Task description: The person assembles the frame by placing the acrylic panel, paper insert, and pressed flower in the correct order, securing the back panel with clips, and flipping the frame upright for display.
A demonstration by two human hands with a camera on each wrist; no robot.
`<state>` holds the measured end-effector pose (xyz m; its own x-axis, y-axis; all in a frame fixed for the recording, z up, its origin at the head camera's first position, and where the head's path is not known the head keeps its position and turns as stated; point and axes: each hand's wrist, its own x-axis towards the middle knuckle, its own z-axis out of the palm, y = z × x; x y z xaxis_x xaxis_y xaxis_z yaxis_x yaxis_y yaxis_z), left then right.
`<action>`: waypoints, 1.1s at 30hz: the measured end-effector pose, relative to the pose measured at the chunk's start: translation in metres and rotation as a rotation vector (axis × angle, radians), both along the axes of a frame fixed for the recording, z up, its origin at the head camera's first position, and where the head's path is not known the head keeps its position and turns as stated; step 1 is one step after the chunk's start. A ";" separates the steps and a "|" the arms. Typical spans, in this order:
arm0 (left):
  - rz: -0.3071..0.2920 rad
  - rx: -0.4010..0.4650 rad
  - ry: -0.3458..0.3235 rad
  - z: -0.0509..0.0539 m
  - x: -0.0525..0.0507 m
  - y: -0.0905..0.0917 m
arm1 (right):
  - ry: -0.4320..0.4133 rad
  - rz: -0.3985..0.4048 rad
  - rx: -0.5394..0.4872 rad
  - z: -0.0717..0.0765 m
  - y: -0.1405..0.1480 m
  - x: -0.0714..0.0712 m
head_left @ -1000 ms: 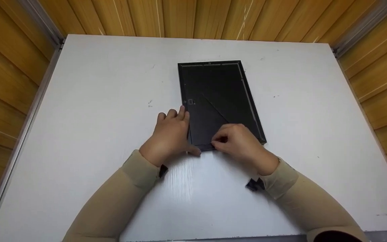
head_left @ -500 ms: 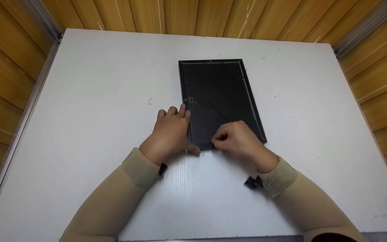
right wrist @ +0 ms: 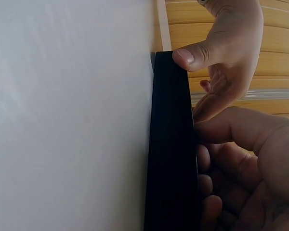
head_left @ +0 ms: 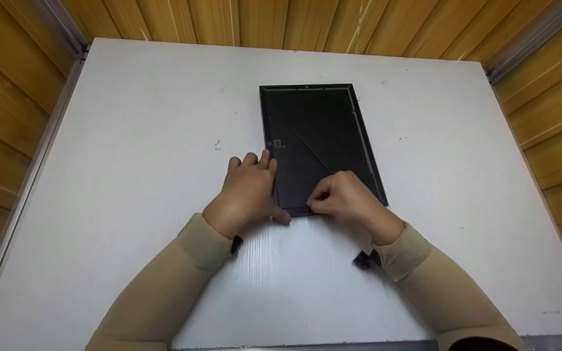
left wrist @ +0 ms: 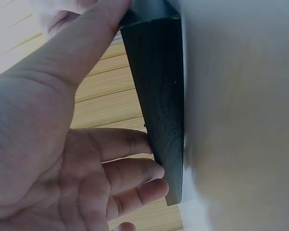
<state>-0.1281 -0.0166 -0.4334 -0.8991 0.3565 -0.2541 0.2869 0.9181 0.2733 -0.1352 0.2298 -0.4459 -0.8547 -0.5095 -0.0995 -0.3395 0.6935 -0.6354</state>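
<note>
A black picture frame (head_left: 320,112) lies face down on the white table (head_left: 164,107), its backing up. On the backing, a triangular stand flap (head_left: 295,170) lies flat. My left hand (head_left: 249,190) braces the near left corner, with straight fingers along the long side and the thumb at the near edge. In the left wrist view, fingertips touch the frame's side wall (left wrist: 156,91). At the near edge, my right hand (head_left: 347,200) has its fingers curled, thumb and forefinger pinching at the rim. The exact contact between those fingertips is hidden.
Wood-patterned panels (head_left: 261,24) stand behind the table and on both sides. A metal rail (head_left: 61,29) runs up at the back left corner. Dark straps or mounts (head_left: 366,259) hang beneath the wrists.
The frame and both hands sit slightly higher in the head view, along with the table, as the camera tilts a little. The hands keep their places on the frame.
</note>
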 end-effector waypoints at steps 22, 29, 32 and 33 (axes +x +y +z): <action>0.000 -0.017 -0.005 -0.002 -0.001 -0.005 | -0.110 0.084 0.092 0.009 -0.001 -0.017; -0.008 -0.016 -0.008 -0.003 -0.001 -0.003 | -0.110 0.046 0.117 0.008 0.001 -0.020; -0.010 -0.017 -0.009 -0.002 -0.001 -0.002 | -0.113 0.038 0.124 0.009 0.001 -0.020; -0.011 -0.016 -0.011 -0.002 -0.001 -0.002 | -0.111 0.040 0.125 0.009 0.001 -0.020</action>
